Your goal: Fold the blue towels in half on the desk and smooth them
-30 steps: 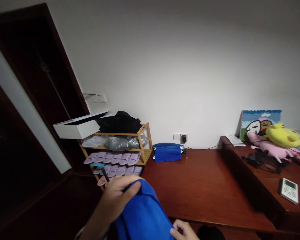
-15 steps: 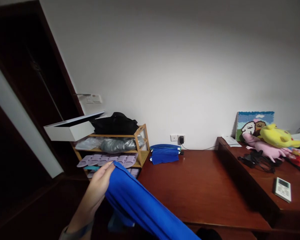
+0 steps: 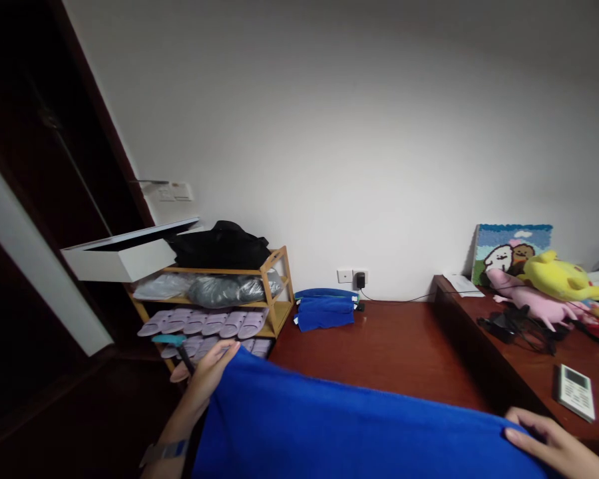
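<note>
A blue cloth [image 3: 349,426] is stretched between my two hands above the front of the wooden surface, its top edge running nearly straight and dipping to the right. My left hand [image 3: 212,366] pinches its upper left corner, in front of the shoe rack. At the lower right, my right hand [image 3: 544,436] grips the other end of that edge, with the thumb on the near side. The lower part of the cloth runs out of view. Against the wall lies a small pile of folded blue cloths [image 3: 325,311].
On the left, a wooden rack [image 3: 277,293] bears lilac slippers [image 3: 214,324], a black bag [image 3: 222,246] and a white box [image 3: 120,263]. The raised right ledge carries plush toys [image 3: 559,276], a dark cable bundle [image 3: 516,326] and a white calculator-like device [image 3: 576,391]. A black plug [image 3: 360,279] sits in the wall socket.
My right hand has come into view holding the right end of the cloth. The cloth, earlier hanging diagonally from my left hand, is now spread wide. My left hand is slightly lower.
</note>
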The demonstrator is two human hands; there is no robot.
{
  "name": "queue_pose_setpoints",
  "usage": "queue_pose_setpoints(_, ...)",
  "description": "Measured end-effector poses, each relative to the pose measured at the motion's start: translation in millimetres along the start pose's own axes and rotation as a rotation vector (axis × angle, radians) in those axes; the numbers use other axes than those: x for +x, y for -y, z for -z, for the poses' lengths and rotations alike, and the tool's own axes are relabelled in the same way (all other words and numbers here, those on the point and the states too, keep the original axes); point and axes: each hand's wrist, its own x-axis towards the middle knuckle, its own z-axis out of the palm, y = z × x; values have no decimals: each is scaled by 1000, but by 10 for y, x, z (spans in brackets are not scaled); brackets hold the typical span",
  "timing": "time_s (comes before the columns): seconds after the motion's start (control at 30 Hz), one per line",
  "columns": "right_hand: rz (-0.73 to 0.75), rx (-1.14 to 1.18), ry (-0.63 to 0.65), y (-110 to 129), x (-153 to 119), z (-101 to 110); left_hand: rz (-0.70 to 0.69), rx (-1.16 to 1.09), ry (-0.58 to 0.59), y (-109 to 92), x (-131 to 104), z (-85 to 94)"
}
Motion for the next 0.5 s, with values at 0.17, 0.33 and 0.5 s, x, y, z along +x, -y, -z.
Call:
queue_pose_setpoints(0.17, 49, -110, -74, -204, 958, -128, -48, 375, -65, 702, 481, -611)
queue_pose_setpoints(0.33, 36, -313, -167, -964, 2053, -486, 54, 582, -30, 1190, 840, -1276)
queue_pose_setpoints(0.5, -162, -564, -198, -1525, 2731, -691, 143, 786, 25, 1584, 1047, -1683)
